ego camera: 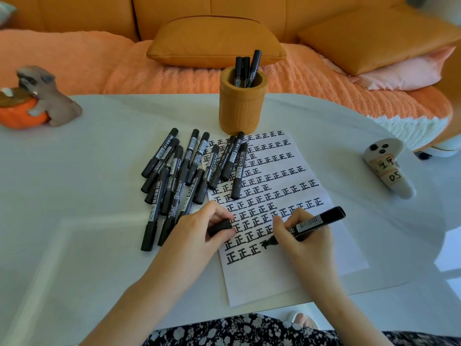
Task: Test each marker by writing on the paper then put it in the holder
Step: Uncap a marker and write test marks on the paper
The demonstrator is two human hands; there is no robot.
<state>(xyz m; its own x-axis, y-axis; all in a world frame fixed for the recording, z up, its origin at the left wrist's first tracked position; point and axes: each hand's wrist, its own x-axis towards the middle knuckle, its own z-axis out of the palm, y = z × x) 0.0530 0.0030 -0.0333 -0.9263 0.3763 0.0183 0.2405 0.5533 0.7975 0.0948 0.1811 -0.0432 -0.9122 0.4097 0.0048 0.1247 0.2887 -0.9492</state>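
while the left hand (199, 227) pinches a cap (220, 227), the right hand (303, 237) grips the marker (318, 220), tip on paper (287, 278).

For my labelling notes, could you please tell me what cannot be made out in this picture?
Head view only:
- Lower ends of the three markers in the holder: hidden by its wall.
- Fine label print on the piled markers: too small.
- Paper under the left hand and right hand: covered.

Black markers (174, 176), white paper (287, 270) with black characters, mustard holder (242, 108), orange sofa (74, 18)
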